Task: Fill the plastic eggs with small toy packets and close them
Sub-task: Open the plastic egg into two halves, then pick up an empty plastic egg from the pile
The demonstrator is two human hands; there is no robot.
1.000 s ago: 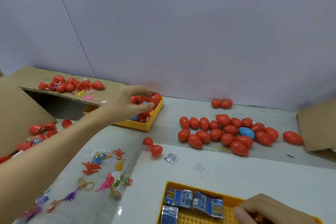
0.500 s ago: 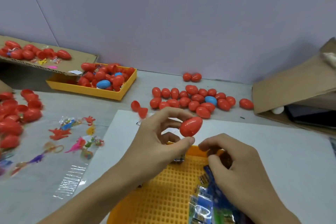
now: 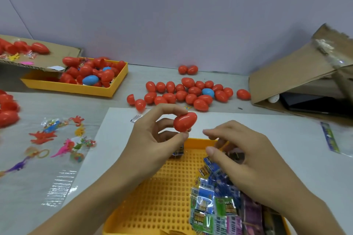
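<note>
Now that the left hand [image 3: 152, 139] has carried a red egg [image 3: 185, 121] over, pinching it, the right hand [image 3: 240, 158] reaches in, fingers [image 3: 212, 151] bent, holding nothing seen; opening comes next.

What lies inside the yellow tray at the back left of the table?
The yellow tray holds a heap of red eggs and at least two blue eggs. The cardboard flap covers its left end, and the heap hides the tray floor beneath it.

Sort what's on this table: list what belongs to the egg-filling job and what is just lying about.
Job:
- red egg, pinched in the left hand
- right hand
- toy packets in the near yellow tray
- loose eggs on the table

Lying about:
- cardboard box
- rubber animal toys
- white sheet
</note>
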